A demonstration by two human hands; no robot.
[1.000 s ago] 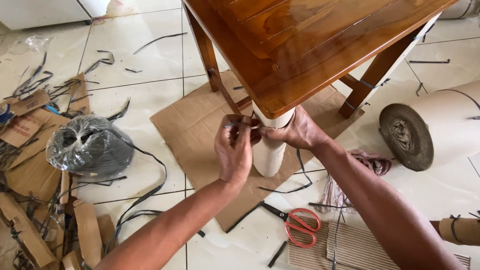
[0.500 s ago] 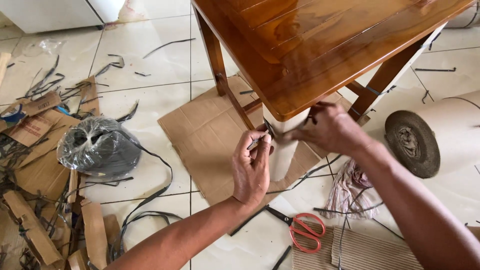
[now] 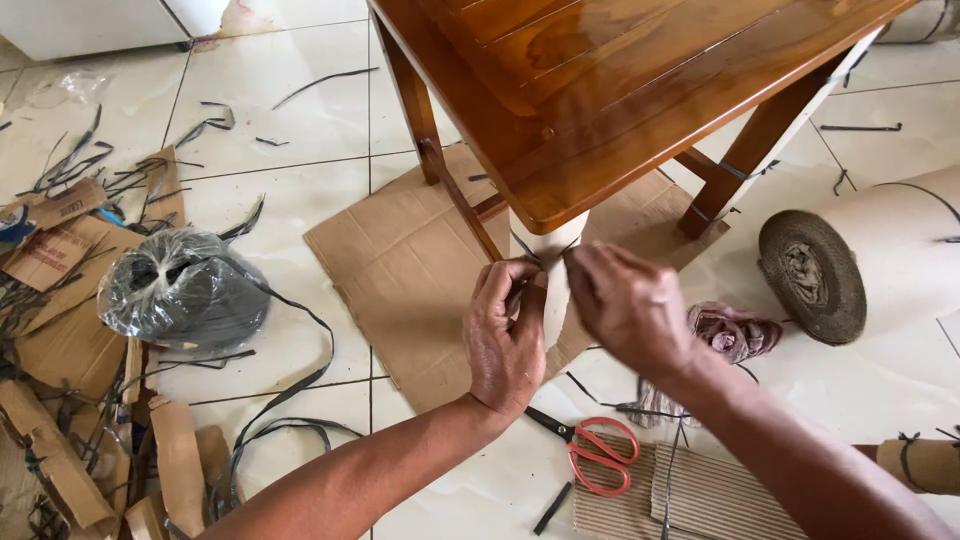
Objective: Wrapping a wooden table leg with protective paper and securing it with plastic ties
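Gripping strap (image 3: 540,252) | right hand (image 3: 625,305) moved beside left hand (image 3: 505,335) | fingers pinched

The wooden table (image 3: 620,90) has a glossy, varnished top of warm brown planks, and its legs are of the same polished wood. One leg (image 3: 550,275) is covered with matt, pale paper, tied with a thin dark plastic strap (image 3: 530,250). Under it lies a sheet of brown cardboard (image 3: 410,270), matt and a little rough. The floor (image 3: 290,130) is of smooth, shiny pale tiles. On the left, a roll of dark strap (image 3: 180,290) sits in clear, glossy plastic film. The scissors (image 3: 590,450) have red plastic handles and dark metal blades. Beside them lies ribbed, corrugated cardboard (image 3: 710,495), and on the right a big roll of matt brown paper (image 3: 880,250).
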